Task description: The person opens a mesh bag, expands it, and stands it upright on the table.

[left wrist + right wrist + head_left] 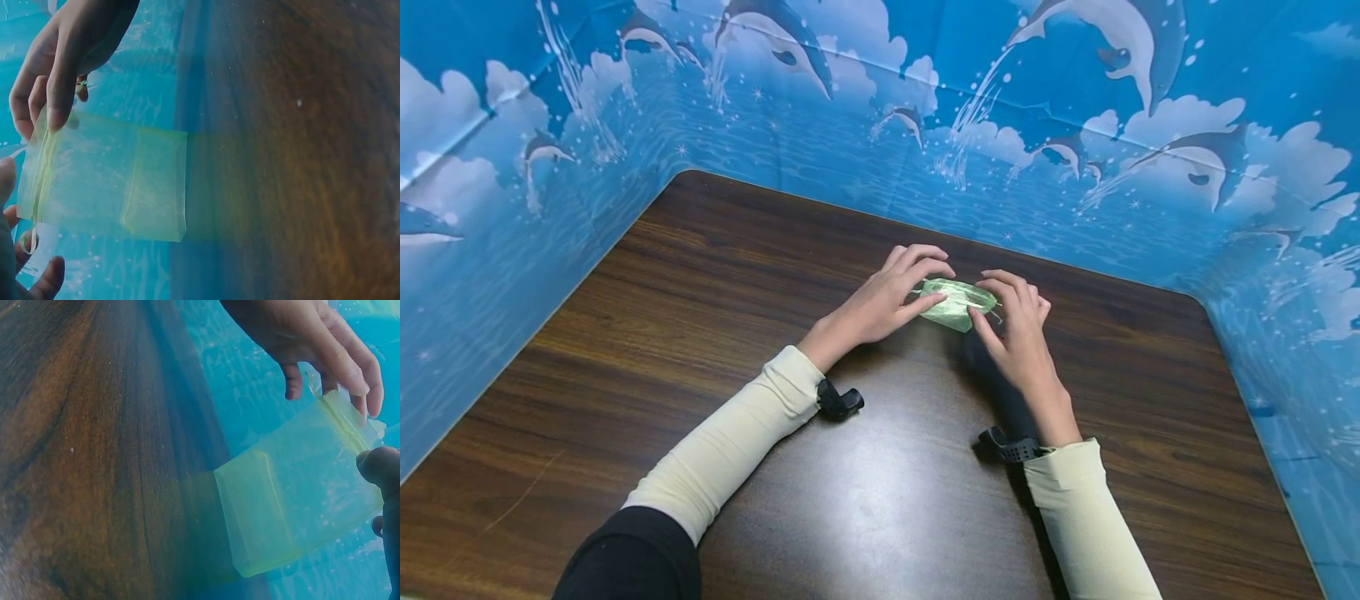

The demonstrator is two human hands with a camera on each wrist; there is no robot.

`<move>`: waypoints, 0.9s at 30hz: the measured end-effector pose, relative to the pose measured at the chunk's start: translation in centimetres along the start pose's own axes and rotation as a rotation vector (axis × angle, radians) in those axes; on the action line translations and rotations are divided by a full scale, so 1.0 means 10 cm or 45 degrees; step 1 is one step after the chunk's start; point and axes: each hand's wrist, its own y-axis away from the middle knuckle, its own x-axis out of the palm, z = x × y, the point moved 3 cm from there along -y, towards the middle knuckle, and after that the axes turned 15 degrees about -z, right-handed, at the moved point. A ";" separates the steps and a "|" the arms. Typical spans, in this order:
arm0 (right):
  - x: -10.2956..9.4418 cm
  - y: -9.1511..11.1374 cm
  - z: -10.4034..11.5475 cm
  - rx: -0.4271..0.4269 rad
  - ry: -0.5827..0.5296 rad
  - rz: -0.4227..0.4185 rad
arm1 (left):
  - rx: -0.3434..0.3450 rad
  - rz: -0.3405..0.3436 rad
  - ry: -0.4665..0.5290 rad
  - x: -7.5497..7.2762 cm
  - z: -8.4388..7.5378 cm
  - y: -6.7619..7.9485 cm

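Observation:
A sheer pale-green drawstring pouch is held up above the table in front of me, its mouth toward the far side. My right hand pinches the mouth end between thumb and fingers; the left wrist view shows that thumb lying on the fabric. My left hand is at the pouch's other side, fingers spread around the mouth corner. A small cord loop sticks out beside its fingers. Whether the left fingertips touch the fabric is hard to see. Through the thin cloth no contents show.
A dark wood-grain table lies beneath both arms. Blue dolphin-print cloth stands along its far and side edges. Each wrist wears a black strap device.

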 end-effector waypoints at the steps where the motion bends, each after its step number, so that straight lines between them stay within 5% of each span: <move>1: 0.00 0.00 0.00 -0.005 -0.003 0.001 | 0.010 0.009 -0.006 0.00 0.00 0.00; 9: 0.02 0.01 0.02 -0.059 0.090 0.084 | -0.011 0.095 -0.220 0.01 0.01 0.00; 13: -0.01 -0.01 0.05 -0.012 0.001 0.113 | 0.037 0.113 -0.333 -0.04 0.00 -0.03; 15: -0.02 -0.02 0.05 0.052 -0.102 0.124 | 0.060 0.098 -0.263 -0.08 -0.03 -0.05; 18: -0.04 -0.03 0.05 0.171 -0.295 0.127 | 0.035 0.097 0.019 -0.13 -0.07 -0.07; 21: -0.04 -0.03 0.05 0.256 -0.501 0.115 | -0.058 0.198 0.319 -0.10 -0.08 -0.06; 25: -0.05 -0.03 0.06 0.277 -0.649 0.114 | -0.145 0.350 0.415 -0.04 -0.07 -0.01; 27: -0.06 -0.03 0.06 0.263 -0.657 0.130 | -0.158 0.361 0.425 -0.03 -0.05 0.00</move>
